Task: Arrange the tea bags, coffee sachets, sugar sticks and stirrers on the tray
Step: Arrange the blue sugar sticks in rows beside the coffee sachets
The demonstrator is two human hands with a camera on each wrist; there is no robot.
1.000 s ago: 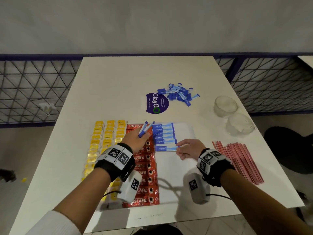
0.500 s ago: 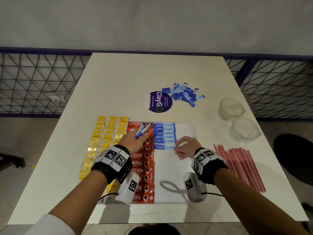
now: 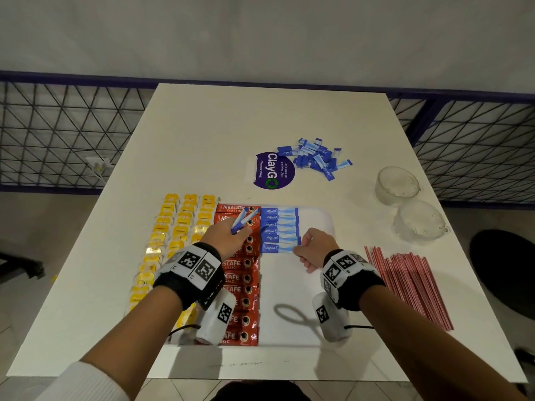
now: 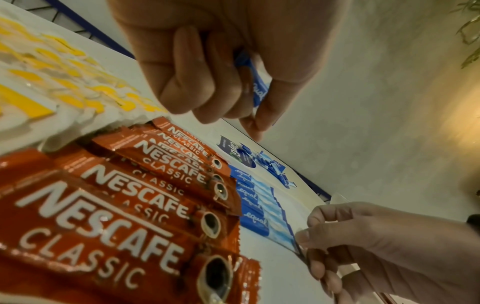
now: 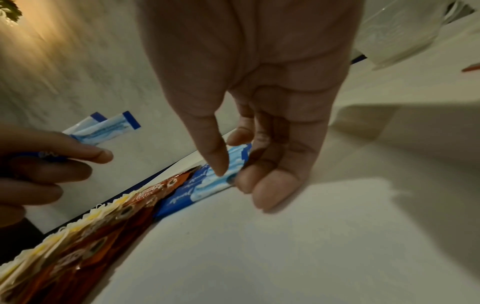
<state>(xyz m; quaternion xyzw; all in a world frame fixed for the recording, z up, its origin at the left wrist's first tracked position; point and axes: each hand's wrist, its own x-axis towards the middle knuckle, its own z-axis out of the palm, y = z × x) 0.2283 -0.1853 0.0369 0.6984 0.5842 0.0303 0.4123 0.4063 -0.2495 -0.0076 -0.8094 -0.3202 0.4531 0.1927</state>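
Observation:
On the white tray (image 3: 292,308) lie yellow tea bags (image 3: 179,227) at the left, a column of red Nescafe sachets (image 3: 240,273) and a row of blue sugar sticks (image 3: 279,224). My right hand (image 3: 299,248) pinches the right end of the nearest sugar stick (image 3: 276,248), which lies flat on the tray; the right wrist view shows thumb and fingers on that stick (image 5: 205,185). My left hand (image 3: 240,230) hovers over the sachets and grips two sugar sticks (image 3: 246,219) that point up and away, also seen as held sticks (image 4: 255,86).
A loose pile of sugar sticks (image 3: 315,159) lies beyond the tray beside a purple ClayGo sticker (image 3: 273,170). Two glass bowls (image 3: 396,185) (image 3: 419,222) stand at the right. Red stirrers (image 3: 405,282) lie in a bundle right of the tray. Bare tray floor shows below the stick row.
The head camera has shifted a little. Both hands stay nearly where they were: the right keeps hold of the nearest stick's end, the left keeps its two sticks.

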